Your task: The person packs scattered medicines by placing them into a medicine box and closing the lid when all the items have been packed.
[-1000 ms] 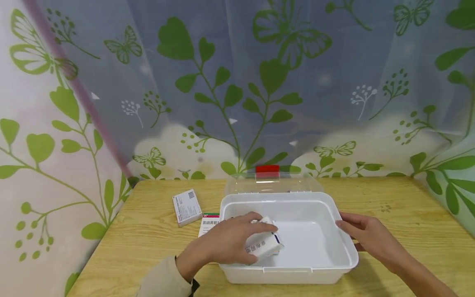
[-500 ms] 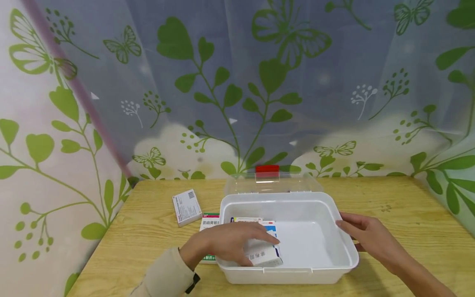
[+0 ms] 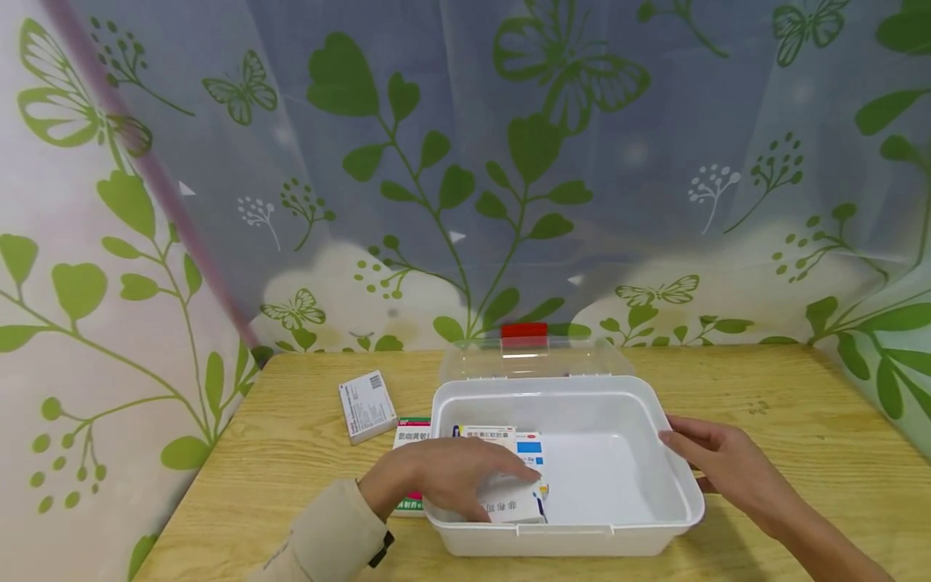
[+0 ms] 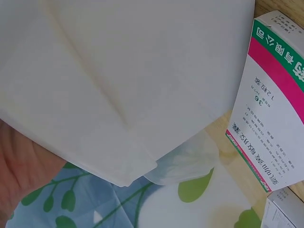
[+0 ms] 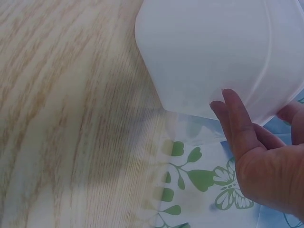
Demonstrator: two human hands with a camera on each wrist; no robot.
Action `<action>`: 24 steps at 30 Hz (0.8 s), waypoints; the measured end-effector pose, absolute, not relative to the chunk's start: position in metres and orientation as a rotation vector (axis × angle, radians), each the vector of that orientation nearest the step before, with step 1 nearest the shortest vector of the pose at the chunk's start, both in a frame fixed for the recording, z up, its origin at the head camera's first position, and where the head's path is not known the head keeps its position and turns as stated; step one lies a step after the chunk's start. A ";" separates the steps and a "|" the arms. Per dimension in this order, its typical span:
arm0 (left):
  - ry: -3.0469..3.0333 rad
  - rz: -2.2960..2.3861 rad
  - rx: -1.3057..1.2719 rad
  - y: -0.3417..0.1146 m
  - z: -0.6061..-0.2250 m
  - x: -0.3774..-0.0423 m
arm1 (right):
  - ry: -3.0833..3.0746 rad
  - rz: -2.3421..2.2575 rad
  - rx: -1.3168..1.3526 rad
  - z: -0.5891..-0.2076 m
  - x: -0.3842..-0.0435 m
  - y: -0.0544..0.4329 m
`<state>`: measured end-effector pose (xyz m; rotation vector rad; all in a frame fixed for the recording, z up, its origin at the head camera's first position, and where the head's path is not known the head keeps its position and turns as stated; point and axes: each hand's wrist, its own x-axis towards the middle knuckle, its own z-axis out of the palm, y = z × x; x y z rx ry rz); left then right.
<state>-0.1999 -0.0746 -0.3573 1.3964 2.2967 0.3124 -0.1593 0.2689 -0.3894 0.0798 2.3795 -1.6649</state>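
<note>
My left hand (image 3: 458, 477) reaches over the left side of a white plastic storage box (image 3: 604, 533) and grips a small white medicine box (image 3: 515, 508) between thumb and fingers, low in the front left corner. Beside it inside lie another medicine box (image 3: 489, 434) with a dark end and a blue-and-white one (image 3: 532, 449), partly under the hand. My right hand (image 3: 727, 461) holds the storage box's right rim, thumb on top and fingers along the outer wall. In the right wrist view, those fingers (image 5: 240, 121) lie against the white wall.
A clear lid (image 3: 473, 360) with a red latch (image 3: 524, 334) hangs open behind the storage box. On the wooden table (image 3: 276, 477), left of it, lie a green-and-pink-edged medicine box (image 4: 266, 118) and a white one (image 3: 367, 406). A patterned curtain (image 3: 407, 202) closes off the back.
My left hand has moved down and slightly left with the white medicine box, which now sits lower and straighter in the corner. The boxes behind it have come into view. My right hand has stayed put.
</note>
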 end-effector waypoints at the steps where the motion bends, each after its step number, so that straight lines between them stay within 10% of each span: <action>1: 2.297 0.303 1.393 -0.075 -0.357 -0.200 | 2.382 -1.664 0.080 -0.389 -0.159 0.269; 24: 2.284 0.272 1.298 -0.074 -0.359 -0.204 | 2.380 -1.643 0.109 -0.393 -0.159 0.270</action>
